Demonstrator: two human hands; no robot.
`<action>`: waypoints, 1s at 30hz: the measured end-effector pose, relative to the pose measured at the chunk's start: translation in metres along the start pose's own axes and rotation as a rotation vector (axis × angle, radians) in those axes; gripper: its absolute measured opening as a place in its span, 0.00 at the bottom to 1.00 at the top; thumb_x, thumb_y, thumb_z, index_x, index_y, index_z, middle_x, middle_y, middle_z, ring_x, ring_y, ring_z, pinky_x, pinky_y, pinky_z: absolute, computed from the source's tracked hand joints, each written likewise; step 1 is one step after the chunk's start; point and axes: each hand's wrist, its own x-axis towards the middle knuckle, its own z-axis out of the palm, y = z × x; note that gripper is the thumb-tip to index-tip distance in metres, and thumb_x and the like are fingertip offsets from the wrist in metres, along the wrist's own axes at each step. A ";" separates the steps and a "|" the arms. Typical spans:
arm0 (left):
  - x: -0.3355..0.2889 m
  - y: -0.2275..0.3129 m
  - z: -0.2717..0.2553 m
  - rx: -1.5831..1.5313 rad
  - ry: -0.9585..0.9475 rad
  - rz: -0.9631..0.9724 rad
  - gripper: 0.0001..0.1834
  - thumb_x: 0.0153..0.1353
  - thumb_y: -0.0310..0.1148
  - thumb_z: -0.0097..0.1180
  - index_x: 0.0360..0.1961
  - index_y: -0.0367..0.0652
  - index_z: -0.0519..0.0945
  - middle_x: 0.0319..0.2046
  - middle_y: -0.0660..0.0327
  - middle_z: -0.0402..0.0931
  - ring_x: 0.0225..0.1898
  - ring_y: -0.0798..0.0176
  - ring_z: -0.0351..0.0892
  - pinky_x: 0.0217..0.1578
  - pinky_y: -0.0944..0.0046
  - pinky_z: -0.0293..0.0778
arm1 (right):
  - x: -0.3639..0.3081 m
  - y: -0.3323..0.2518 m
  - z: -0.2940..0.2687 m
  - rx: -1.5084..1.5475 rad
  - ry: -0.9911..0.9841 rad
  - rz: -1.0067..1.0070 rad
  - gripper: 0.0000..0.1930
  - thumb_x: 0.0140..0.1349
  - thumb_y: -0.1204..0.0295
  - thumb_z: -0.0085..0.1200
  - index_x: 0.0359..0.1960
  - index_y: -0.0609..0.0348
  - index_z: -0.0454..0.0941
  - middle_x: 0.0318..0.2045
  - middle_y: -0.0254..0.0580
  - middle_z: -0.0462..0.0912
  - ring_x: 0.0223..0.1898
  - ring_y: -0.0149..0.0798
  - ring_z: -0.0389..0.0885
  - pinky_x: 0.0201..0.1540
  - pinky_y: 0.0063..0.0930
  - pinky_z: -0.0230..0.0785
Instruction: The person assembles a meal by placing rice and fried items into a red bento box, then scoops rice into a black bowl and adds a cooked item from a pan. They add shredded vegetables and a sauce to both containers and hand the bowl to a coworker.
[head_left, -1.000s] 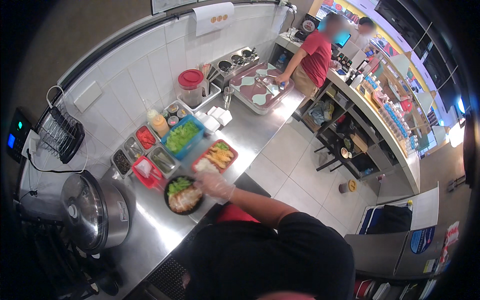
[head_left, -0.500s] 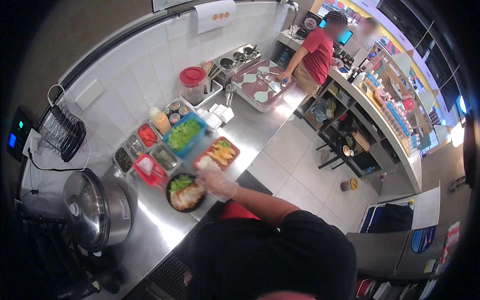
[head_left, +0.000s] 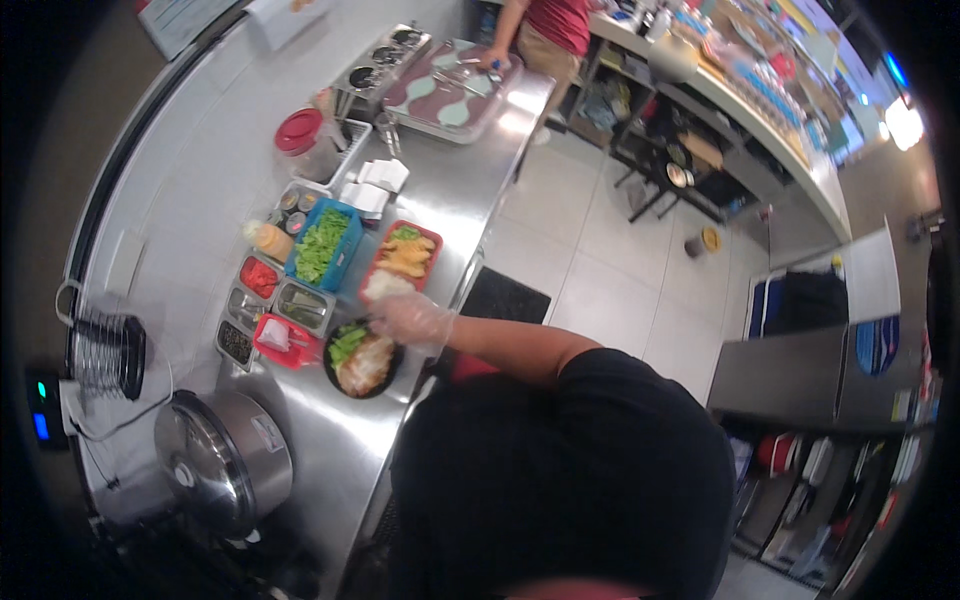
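Note:
My right hand (head_left: 412, 322), in a clear plastic glove, is over the gap between a black bowl and a red tray. Its fingers point left and are blurred, so their grip does not show. Below the fingertips, the round black bowl (head_left: 334, 379) holds green lettuce (head_left: 347, 343) and a browned piece of food with pale sauce (head_left: 367, 366). Just beyond the hand, the red tray (head_left: 437, 262) carries white rice (head_left: 386, 286), golden fried pieces (head_left: 406, 258) and some greens. My left hand is out of sight.
A blue bin (head_left: 350, 248) of lettuce, steel containers (head_left: 302, 304) and a red container (head_left: 290, 350) line the wall side. A large lidded steel pot (head_left: 262, 445) stands near left. Farther along are a red-lidded jug (head_left: 308, 145) and a co-worker's hand (head_left: 494, 58) above a covered tray (head_left: 450, 92).
The whole view has swung, so the counter appears turned and shifted. My right hand stays between the bowl and the red tray. The co-worker's head has left the picture.

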 end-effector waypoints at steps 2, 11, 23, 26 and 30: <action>0.008 0.015 -0.009 0.011 -0.016 0.003 0.19 0.70 0.43 0.57 0.54 0.43 0.80 0.42 0.54 0.82 0.39 0.50 0.82 0.38 0.51 0.78 | -0.008 0.005 0.002 0.003 -0.025 0.005 0.16 0.66 0.59 0.54 0.44 0.60 0.81 0.43 0.56 0.85 0.49 0.58 0.83 0.53 0.51 0.75; 0.032 0.073 -0.015 0.131 -0.087 0.009 0.19 0.70 0.42 0.57 0.55 0.43 0.80 0.43 0.55 0.82 0.40 0.51 0.83 0.38 0.52 0.78 | -0.046 0.020 -0.011 0.077 0.004 0.105 0.19 0.67 0.58 0.55 0.49 0.62 0.82 0.43 0.60 0.84 0.50 0.60 0.82 0.56 0.51 0.72; 0.048 0.105 0.001 0.212 -0.114 -0.006 0.19 0.70 0.42 0.58 0.56 0.43 0.80 0.44 0.56 0.82 0.41 0.52 0.83 0.38 0.53 0.78 | -0.063 0.022 -0.030 0.204 0.041 0.051 0.22 0.72 0.56 0.50 0.51 0.66 0.81 0.44 0.61 0.84 0.51 0.61 0.80 0.60 0.51 0.70; 0.051 0.109 0.003 0.220 -0.120 -0.008 0.20 0.70 0.42 0.58 0.57 0.42 0.79 0.44 0.56 0.82 0.41 0.52 0.83 0.38 0.53 0.78 | -0.063 0.023 -0.026 0.227 0.031 0.049 0.23 0.72 0.56 0.50 0.50 0.66 0.81 0.45 0.62 0.83 0.52 0.61 0.80 0.59 0.51 0.69; 0.054 0.112 0.004 0.213 -0.121 -0.012 0.20 0.70 0.41 0.59 0.57 0.42 0.79 0.45 0.56 0.82 0.41 0.53 0.83 0.38 0.53 0.78 | -0.067 0.027 -0.023 0.192 0.106 -0.003 0.18 0.70 0.59 0.52 0.40 0.65 0.82 0.39 0.63 0.83 0.45 0.63 0.81 0.51 0.53 0.71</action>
